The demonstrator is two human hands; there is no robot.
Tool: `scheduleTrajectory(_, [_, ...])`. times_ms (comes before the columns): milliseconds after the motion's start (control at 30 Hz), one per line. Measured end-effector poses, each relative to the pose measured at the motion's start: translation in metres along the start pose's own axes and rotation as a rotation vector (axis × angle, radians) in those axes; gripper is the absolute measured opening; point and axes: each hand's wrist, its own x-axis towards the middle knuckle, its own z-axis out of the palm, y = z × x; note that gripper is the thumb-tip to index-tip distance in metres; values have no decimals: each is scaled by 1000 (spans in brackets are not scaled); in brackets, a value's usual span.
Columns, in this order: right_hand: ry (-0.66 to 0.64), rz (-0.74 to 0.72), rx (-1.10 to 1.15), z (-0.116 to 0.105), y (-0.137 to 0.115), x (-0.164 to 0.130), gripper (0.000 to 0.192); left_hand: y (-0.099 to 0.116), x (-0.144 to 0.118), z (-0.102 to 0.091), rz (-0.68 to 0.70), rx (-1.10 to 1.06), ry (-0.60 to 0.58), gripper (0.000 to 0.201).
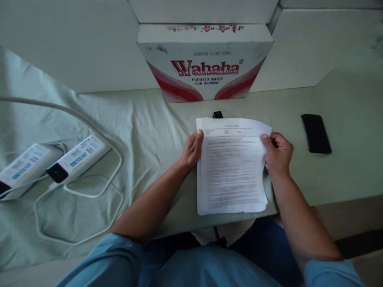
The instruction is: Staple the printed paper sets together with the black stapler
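A printed sheet of paper (231,171) is held up over the near part of the table, its text facing me. At its upper left edge, my left hand (192,149) is closed, with the thumb on the front of the page. My right hand (278,153) pinches the upper right edge between thumb and curled fingers. The lower right corner of the sheet curls a little. Whether more pages lie behind it I cannot tell. A small black object (218,114) pokes out just beyond the paper's top edge, the rest of it hidden.
A Wahaha water carton (206,71) stands at the back against white panels (293,48). To the right lies a black phone (316,133). Two white power banks (82,155) with looping white cables (116,159) rest on the wrinkled green tablecloth (149,131) at left.
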Motion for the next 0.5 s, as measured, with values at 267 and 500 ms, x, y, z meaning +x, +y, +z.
scheduleTrajectory(267, [-18,-3,-38,2,-3,-4,40,-2,-2,2,-105,-140,-22,66])
scheduleTrajectory(500, [-108,-34,-2,-2,0,1,41,-10,1,3,-271,-363,7,55])
